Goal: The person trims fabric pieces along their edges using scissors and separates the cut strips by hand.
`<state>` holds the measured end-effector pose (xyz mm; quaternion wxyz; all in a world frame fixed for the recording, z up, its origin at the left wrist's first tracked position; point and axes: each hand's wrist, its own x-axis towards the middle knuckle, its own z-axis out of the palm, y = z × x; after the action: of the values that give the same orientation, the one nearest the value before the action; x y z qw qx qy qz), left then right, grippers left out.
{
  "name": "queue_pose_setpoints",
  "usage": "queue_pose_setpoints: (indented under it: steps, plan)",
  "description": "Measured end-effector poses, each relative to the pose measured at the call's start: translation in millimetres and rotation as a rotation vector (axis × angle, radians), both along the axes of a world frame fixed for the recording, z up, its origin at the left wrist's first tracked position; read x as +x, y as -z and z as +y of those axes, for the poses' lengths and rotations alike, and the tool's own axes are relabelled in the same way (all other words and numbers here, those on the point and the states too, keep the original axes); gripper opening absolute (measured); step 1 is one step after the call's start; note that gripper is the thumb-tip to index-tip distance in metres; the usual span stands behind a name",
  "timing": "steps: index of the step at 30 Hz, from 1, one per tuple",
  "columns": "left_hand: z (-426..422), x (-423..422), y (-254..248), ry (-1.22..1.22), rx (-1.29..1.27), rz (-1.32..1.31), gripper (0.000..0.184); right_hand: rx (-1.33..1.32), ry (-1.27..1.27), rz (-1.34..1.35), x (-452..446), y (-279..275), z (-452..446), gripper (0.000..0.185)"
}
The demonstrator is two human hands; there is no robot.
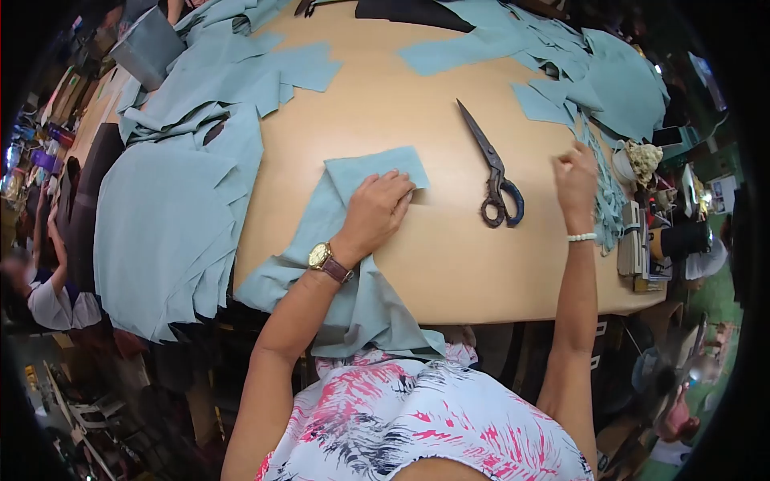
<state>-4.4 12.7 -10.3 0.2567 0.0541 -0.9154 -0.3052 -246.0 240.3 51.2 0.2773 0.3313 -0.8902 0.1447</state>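
My left hand (377, 210) rests on a piece of light blue-green fabric (321, 207), its fingers curled together at the folded upper end. From there the fabric runs down over the table's front edge towards my lap. On the right side, my right hand (575, 170) is closed, fingers bunched, beside a heap of thin fabric strips (609, 200); whatever it may hold is too small to make out. Between my hands lie dark fabric scissors (491, 160), blades nearly together and pointing away from me, touched by neither hand.
A stack of cut fabric panels (164, 228) covers the table's left side. More fabric pieces (553, 52) lie at the far right. A grey metal block (148, 48) stands at the far left. Small boxes (634, 240) line the wooden table's (449, 264) right edge. Other people are around.
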Motion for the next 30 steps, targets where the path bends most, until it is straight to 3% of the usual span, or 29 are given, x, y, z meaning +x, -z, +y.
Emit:
queue_pose_setpoints:
  steps: [2, 3, 5, 7, 10, 14, 15, 17, 20, 22, 23, 24, 25, 26, 28, 29, 30]
  plan:
    - [3.1, 0.5, 0.3, 0.022, -0.050, -0.008, 0.025, -0.231, -0.358, -0.333, 23.9, 12.3, -45.1, 0.012]
    - [4.3, 1.9, -1.6, 0.038, -0.042, -0.025, 0.028, -0.356, -0.449, -0.629, 55.3, 9.0, -75.7, 0.012]
    - [6.2, 4.8, -12.4, 0.063, -0.025, -0.058, 0.035, -0.216, -0.725, -0.602, 79.4, 45.4, -121.7, 0.025]
    - [2.4, 23.6, -36.5, -0.004, -0.149, -0.167, 0.043, -0.084, -0.738, -0.486, 110.4, 67.0, -158.1, 0.041]
    - [-3.6, 85.1, -52.0, -0.320, -0.141, -0.317, 0.052, 0.142, -0.643, -0.258, 142.1, 57.7, -164.6, 0.041]
    - [-2.4, 171.2, -20.4, -0.774, -0.229, -0.316, 0.036, -0.037, -0.821, -0.498, 126.9, 63.4, -158.4, 0.027]
    - [3.6, 180.9, -12.1, -0.769, -0.206, -0.243, 0.032, -0.152, -0.863, -0.429, 128.0, 63.3, -157.7, 0.025]
    - [13.5, 196.5, -3.3, -0.762, -0.166, -0.097, 0.025, -0.189, -0.834, -0.671, 132.8, 54.9, -151.0, 0.020]
    - [26.2, 214.0, -35.1, -1.052, 0.320, -0.054, 0.014, -0.294, -0.819, -1.020, 146.2, 10.7, -137.3, 0.016]
    - [11.6, 237.6, -75.5, -1.288, -0.080, 0.008, 0.014, -0.352, -0.887, -1.139, 154.6, -28.1, -120.9, 0.015]
    - [0.1, 246.0, -97.6, -1.396, -0.145, 0.133, 0.015, -0.364, -0.968, -1.141, 157.5, -46.5, -112.5, 0.016]
    - [-19.9, 258.2, -121.4, -1.368, -0.477, 0.140, 0.015, -0.376, -1.049, -1.142, 160.1, -59.1, -104.7, 0.016]
    - [-37.1, 257.2, -152.2, -1.274, -0.643, 0.191, 0.013, -0.397, -1.132, -1.153, 164.5, -65.2, -99.6, 0.016]
    - [-53.3, 248.6, -176.8, -1.297, -0.671, 0.183, 0.013, -0.420, -1.214, -1.163, 171.3, -69.7, -96.3, 0.016]
    - [-104.4, 217.8, -217.0, -0.904, -0.750, 0.296, 0.017, -0.422, -1.161, -1.200, 189.0, -75.9, -93.2, 0.018]
    - [-120.6, 188.0, -228.3, -0.967, -0.730, 0.256, 0.018, -0.548, -1.126, -1.180, 197.7, -64.2, -98.4, 0.017]
    - [-139.7, 154.4, -232.0, -0.796, -0.814, 0.293, 0.019, -0.671, -1.086, -1.156, 203.4, -46.0, -104.5, 0.016]
